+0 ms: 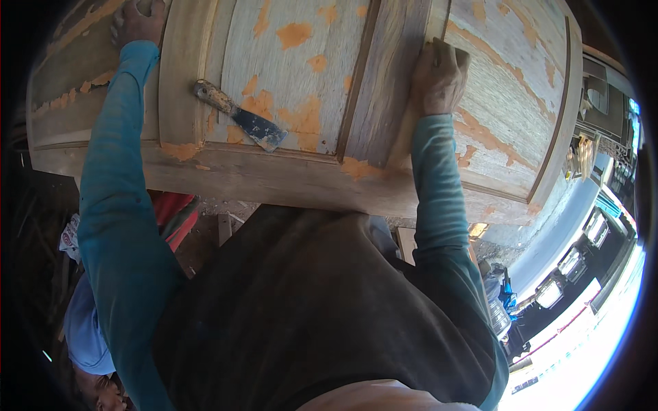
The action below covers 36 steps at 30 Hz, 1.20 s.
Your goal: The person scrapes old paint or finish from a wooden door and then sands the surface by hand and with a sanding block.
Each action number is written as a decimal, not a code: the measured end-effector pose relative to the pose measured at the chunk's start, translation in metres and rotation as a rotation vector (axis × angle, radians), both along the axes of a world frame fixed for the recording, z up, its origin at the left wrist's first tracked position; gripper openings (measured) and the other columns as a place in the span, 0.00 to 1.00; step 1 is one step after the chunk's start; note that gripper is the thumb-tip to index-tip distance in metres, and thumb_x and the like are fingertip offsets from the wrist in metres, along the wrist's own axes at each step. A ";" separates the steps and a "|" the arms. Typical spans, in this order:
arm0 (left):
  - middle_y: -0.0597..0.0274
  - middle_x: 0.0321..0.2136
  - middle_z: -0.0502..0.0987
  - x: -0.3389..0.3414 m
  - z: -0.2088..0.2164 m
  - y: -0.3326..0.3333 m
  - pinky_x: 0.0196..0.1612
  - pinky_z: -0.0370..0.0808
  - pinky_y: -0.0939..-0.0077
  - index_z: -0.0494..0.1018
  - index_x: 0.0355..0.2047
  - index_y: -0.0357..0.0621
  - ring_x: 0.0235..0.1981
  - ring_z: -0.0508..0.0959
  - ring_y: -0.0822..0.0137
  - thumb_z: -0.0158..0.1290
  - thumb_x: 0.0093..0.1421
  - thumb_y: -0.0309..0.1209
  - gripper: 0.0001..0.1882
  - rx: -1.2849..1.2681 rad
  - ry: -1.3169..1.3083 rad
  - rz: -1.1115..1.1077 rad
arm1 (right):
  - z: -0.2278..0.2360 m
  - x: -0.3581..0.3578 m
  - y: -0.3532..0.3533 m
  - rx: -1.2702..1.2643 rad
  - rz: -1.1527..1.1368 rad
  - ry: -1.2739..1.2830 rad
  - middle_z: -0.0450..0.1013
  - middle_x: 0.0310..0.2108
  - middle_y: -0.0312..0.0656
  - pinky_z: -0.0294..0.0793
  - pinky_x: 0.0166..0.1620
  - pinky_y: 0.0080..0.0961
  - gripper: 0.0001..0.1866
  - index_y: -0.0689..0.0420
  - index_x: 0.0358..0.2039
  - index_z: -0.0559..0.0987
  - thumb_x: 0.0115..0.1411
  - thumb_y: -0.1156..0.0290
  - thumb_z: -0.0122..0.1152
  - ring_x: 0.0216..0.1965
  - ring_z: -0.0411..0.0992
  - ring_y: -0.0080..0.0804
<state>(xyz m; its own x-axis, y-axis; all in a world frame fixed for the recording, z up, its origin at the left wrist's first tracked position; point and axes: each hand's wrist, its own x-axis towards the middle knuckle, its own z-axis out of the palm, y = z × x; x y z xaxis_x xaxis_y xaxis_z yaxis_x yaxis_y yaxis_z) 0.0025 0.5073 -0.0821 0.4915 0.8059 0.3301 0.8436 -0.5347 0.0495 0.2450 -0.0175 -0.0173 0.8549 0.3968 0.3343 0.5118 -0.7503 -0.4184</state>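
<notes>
A wooden panelled door (253, 168) lies across in front of me, its pale panels patched with orange filler. My left hand (139, 22) rests on its far left part, fingers apart, partly cut off by the upper edge of the view. On the upright rail right of the middle panel, my right hand (442, 75) is closed, knuckles up, against the wood. Whatever its fingers may hold is hidden beneath them. Between the hands a putty knife (240, 115) with a worn handle and a stained blade lies on the middle panel, touched by neither hand.
Below the door's near edge at the left is a red cloth-like thing (177, 212). A person in a blue garment (89, 329) is low at the left, close to my arm. Assorted items, including a blue one (508, 293), stand at the right beyond my elbow.
</notes>
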 end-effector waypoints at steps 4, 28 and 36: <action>0.49 0.69 0.64 0.000 0.002 -0.012 0.73 0.54 0.47 0.67 0.67 0.55 0.73 0.57 0.46 0.50 0.59 0.67 0.43 -0.007 -0.045 -0.011 | 0.019 0.144 0.093 -0.149 -0.057 0.051 0.75 0.43 0.60 0.76 0.49 0.50 0.17 0.58 0.38 0.82 0.66 0.56 0.56 0.48 0.75 0.61; 0.46 0.70 0.61 0.022 0.018 -0.035 0.72 0.55 0.44 0.70 0.65 0.54 0.71 0.59 0.42 0.53 0.58 0.61 0.39 0.010 -0.081 0.026 | 0.015 -0.112 -0.064 0.075 0.050 0.099 0.71 0.39 0.49 0.76 0.44 0.46 0.12 0.55 0.46 0.82 0.62 0.71 0.63 0.42 0.74 0.51; 0.43 0.68 0.63 0.022 0.023 -0.038 0.72 0.56 0.43 0.69 0.66 0.55 0.70 0.60 0.40 0.52 0.59 0.60 0.39 -0.040 -0.137 0.005 | 0.014 -0.060 -0.033 0.020 -0.001 0.099 0.73 0.44 0.50 0.73 0.47 0.46 0.15 0.50 0.50 0.82 0.65 0.64 0.61 0.44 0.74 0.52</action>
